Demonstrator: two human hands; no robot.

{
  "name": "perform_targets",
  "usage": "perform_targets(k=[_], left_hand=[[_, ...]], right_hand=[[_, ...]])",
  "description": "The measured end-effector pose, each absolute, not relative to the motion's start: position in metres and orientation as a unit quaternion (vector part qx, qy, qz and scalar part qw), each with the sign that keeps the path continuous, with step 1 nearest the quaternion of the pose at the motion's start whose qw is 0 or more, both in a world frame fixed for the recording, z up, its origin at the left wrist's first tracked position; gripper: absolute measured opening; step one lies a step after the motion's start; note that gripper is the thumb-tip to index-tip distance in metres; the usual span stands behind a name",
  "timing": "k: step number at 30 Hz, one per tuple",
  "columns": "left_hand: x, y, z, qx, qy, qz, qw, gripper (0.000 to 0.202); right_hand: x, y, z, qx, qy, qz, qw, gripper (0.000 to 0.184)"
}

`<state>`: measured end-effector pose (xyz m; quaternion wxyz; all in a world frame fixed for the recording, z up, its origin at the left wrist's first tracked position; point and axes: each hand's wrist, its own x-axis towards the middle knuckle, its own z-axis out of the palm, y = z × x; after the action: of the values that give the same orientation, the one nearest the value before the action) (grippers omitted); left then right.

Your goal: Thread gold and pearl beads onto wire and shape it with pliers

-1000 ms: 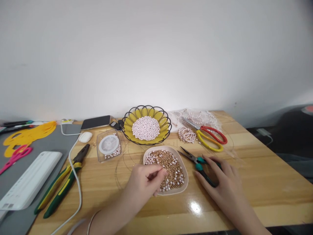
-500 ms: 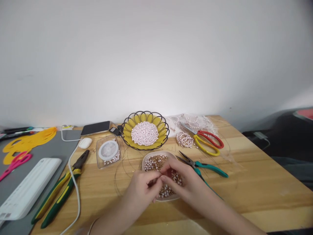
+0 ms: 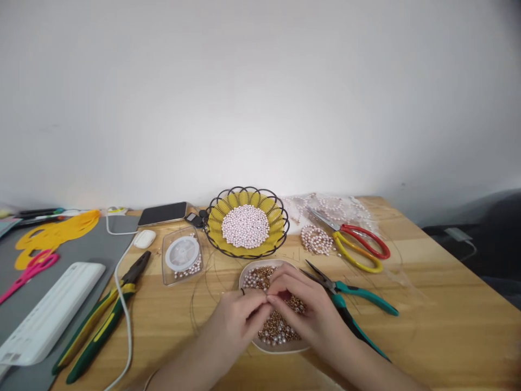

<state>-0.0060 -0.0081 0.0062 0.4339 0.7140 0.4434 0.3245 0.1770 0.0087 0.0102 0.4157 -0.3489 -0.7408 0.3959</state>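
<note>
Both hands meet over an oval dish [image 3: 280, 350] of gold and pinkish pearl beads [image 3: 280, 328]. My left hand [image 3: 238, 320] is closed, thumb and forefinger pinched on what looks like a thin wire [image 3: 207, 274], whose loops lie on the table beside it. Fingertips of my right hand [image 3: 307, 304] are pinched together against those of the left; whatever sits between them is too small to make out. Just right of the right hand lie green-handled needle-nose pliers [image 3: 345, 290], jaws slightly apart.
Behind the dish stands a yellow basket [image 3: 280, 239] of pale pink beads. Scissors [image 3: 358, 244] and a coiled bead string [image 3: 316, 240] lie to its right. Leftward are a clear box with a spool [image 3: 182, 254], large pliers [image 3: 106, 315], a white cable [image 3: 127, 320] and a phone [image 3: 163, 213].
The view has shifted slightly, so the table items sit a little lower and farther right. Both hands stay pinched together over the dish, with the left fingers slightly turned.
</note>
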Motion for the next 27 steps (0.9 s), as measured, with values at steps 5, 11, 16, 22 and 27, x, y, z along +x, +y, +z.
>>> perform_targets(k=[5, 11, 16, 22, 27], left_hand=[[-0.006, -0.011, 0.008, 0.673, 0.446, 0.329, 0.489, 0.012], [-0.006, -0.008, 0.001, 0.453, 0.423, 0.409, 0.669, 0.023], [-0.008, -0.001, 0.000, 0.437, 0.404, 0.429, 0.680, 0.020], [-0.008, 0.000, 0.006, 0.429, 0.385, 0.447, 0.684, 0.013], [-0.008, 0.000, 0.004, 0.424, 0.376, 0.466, 0.679, 0.012]], right_hand=[[0.186, 0.011, 0.009, -0.390, -0.675, 0.449, 0.437, 0.013], [0.194, 0.018, 0.015, -0.398, -0.580, 0.558, 0.440, 0.008], [0.191, 0.020, 0.016, -0.379, -0.549, 0.620, 0.413, 0.010], [0.188, 0.019, 0.013, -0.369, -0.530, 0.649, 0.401, 0.016], [0.188, 0.018, 0.012, -0.359, -0.514, 0.675, 0.388, 0.023]])
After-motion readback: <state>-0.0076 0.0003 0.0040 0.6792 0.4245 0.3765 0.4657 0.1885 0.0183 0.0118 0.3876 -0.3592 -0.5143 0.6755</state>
